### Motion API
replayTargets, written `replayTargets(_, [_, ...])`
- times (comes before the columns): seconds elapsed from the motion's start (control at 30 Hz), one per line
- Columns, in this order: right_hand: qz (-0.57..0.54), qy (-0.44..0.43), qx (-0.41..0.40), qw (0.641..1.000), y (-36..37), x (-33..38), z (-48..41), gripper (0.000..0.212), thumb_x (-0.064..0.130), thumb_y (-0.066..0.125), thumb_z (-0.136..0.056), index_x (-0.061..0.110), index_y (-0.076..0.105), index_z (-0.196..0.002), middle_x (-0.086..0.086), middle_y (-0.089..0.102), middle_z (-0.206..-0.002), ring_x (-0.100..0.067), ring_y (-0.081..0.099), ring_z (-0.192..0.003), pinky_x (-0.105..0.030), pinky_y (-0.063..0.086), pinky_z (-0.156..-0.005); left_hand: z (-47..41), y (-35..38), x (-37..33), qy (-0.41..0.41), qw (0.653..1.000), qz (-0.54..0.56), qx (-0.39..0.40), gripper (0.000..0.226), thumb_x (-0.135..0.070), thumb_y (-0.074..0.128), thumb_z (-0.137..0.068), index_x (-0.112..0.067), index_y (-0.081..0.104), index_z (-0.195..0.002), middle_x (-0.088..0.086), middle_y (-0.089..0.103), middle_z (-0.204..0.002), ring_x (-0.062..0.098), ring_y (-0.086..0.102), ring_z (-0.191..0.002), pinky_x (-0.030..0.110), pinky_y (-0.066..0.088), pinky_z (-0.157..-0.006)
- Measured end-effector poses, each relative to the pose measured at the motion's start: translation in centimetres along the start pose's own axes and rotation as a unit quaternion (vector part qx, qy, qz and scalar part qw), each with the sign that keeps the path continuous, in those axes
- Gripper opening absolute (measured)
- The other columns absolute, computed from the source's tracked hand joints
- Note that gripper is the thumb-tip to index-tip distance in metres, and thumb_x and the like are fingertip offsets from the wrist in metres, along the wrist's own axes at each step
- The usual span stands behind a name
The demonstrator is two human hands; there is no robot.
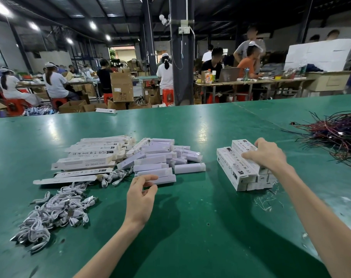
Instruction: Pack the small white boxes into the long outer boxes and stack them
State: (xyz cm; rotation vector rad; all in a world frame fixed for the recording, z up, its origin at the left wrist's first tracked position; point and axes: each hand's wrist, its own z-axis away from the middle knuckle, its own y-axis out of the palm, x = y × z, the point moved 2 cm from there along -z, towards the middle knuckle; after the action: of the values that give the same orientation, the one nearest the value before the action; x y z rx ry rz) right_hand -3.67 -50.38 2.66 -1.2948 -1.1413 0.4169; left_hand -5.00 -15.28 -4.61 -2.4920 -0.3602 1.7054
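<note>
1. Head view: on the green table [190,217] the loose small white boxes [160,159] lie heaped at about 11 o'clock from us. The flat, unfilled long outer boxes [90,155] fan out further round at 10 o'clock.
2. Our stack of filled outer boxes [238,173] sits at 1 o'clock, several layers high and slightly skewed.
3. Our left hand [141,194] reaches the nearest small box [166,178] at its near-left end. Forefinger and thumb are curled with a narrow gap, and we cannot tell whether they pinch it yet.
4. Our right hand [269,155] lies palm down on the top box of the stack, fingers stretched across it and thumb at its far edge, pressing rather than gripping.
5. We judge the small boxes light and stiff, with smooth card that may slide off the heap. We would take one by its two long sides, near the middle, so it does not swing.
6. The outer boxes look like thin card, so we would avoid squeezing their open ends and hold them by the long edges.
7. A heap of white cables [56,211] lies at 8 o'clock, and a bundle of coloured wires [335,135] at 2 o'clock.
</note>
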Motion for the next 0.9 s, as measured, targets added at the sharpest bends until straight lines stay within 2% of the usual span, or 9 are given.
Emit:
replayTargets(0.17, [0.021,0.005,0.005,1.0,0.2,0.1,0.3,0.052,0.038,0.065,-0.084,0.01,0.043,-0.121,-0.007,0.06,-0.092,-0.025,0.059,-0.085,-0.03,0.044,-0.065,0.3,0.0,-0.4,0.031,0.999,-0.036,-0.002,0.028,0.002,0.058,-0.09,-0.026,0.064,-0.092,-0.004,0.055,-0.103,-0.002,0.056,-0.087,0.008,0.043,-0.075])
replayTargets(0.27, [0.032,0.004,0.007,0.999,0.5,0.2,0.6,0.049,0.033,0.066,-0.083,0.01,0.041,-0.119,-0.006,0.057,-0.087,-0.021,0.056,-0.076,-0.027,0.041,-0.059,-1.0,-1.1,-0.8,0.069,0.992,-0.109,-0.01,0.027,0.001,0.058,-0.09,-0.024,0.063,-0.098,-0.009,0.053,-0.106,0.006,0.057,-0.091,0.019,0.047,-0.085])
replayTargets(0.33, [0.036,-0.002,0.005,0.999,0.7,0.3,0.6,0.046,0.03,0.065,-0.083,0.009,0.041,-0.117,-0.006,0.057,-0.083,-0.02,0.056,-0.072,-0.027,0.042,-0.057,-3.5,-3.0,-1.1,0.086,0.982,-0.165,-0.042,0.027,0.005,0.054,-0.09,-0.014,0.064,-0.105,-0.002,0.054,-0.11,0.015,0.058,-0.093,0.029,0.049,-0.091])
replayTargets(0.4, [0.037,0.002,0.002,0.999,0.8,0.3,0.7,0.046,0.029,0.065,-0.083,0.009,0.04,-0.116,-0.007,0.058,-0.083,-0.019,0.057,-0.071,-0.027,0.044,-0.057,-6.7,-5.8,-1.2,0.091,0.959,-0.261,-0.06,0.035,0.013,0.049,-0.086,-0.007,0.063,-0.112,0.008,0.057,-0.117,0.022,0.055,-0.106,0.03,0.043,-0.098])
replayTargets(0.53, [0.046,0.016,0.002,0.999,0.6,0.5,1.1,0.054,0.035,0.064,-0.084,0.008,0.039,-0.123,-0.01,0.06,-0.089,-0.025,0.059,-0.081,-0.034,0.05,-0.069,-11.9,-11.9,0.3,0.047,0.871,-0.489,-0.015,0.059,0.017,0.044,-0.076,-0.01,0.054,-0.128,0.011,0.054,-0.132,0.026,0.043,-0.125,0.038,0.033,-0.108])
replayTargets(0.63, [0.143,-0.01,-0.123,0.982,1.2,1.0,1.4,0.063,0.049,0.063,-0.083,0.003,0.045,-0.122,-0.022,0.055,-0.116,-0.037,0.048,-0.112,-0.056,0.041,-0.095,-14.2,-14.9,2.1,0.027,0.798,-0.601,0.039,0.062,0.012,0.038,-0.083,-0.017,0.046,-0.138,0.007,0.048,-0.141,0.025,0.041,-0.131,0.043,0.031,-0.11])
replayTargets(0.7, [0.121,-0.103,-0.263,0.952,1.6,2.3,2.5,0.052,0.04,0.068,-0.082,-0.002,0.054,-0.109,-0.024,0.052,-0.116,-0.037,0.042,-0.113,-0.061,0.032,-0.097,-15.2,-15.6,3.2,0.035,0.736,-0.671,0.09,0.059,0.005,0.036,-0.09,-0.02,0.039,-0.143,0.004,0.046,-0.144,0.023,0.041,-0.132,0.042,0.031,-0.11])
replayTargets(0.77, [0.059,-0.199,-0.349,0.914,2.5,3.9,4.1,0.033,0.026,0.066,-0.083,-0.001,0.06,-0.101,-0.02,0.05,-0.117,-0.035,0.039,-0.117,-0.059,0.022,-0.102,-15.9,-15.6,4.1,0.037,0.683,-0.717,0.133,0.052,-0.004,0.036,-0.095,-0.019,0.034,-0.145,0.002,0.043,-0.146,0.022,0.04,-0.132,0.042,0.03,-0.11])
replayTargets(0.9, [0.048,-0.339,-0.356,0.87,5.7,6.7,7.2,0.025,0.022,0.062,-0.074,0.008,0.066,-0.094,-0.016,0.054,-0.114,-0.031,0.041,-0.118,-0.053,0.018,-0.106,-16.7,-15.0,5.2,0.019,0.644,-0.746,0.171,0.047,-0.009,0.035,-0.096,-0.014,0.033,-0.144,0.005,0.04,-0.149,0.024,0.037,-0.136,0.046,0.028,-0.112])
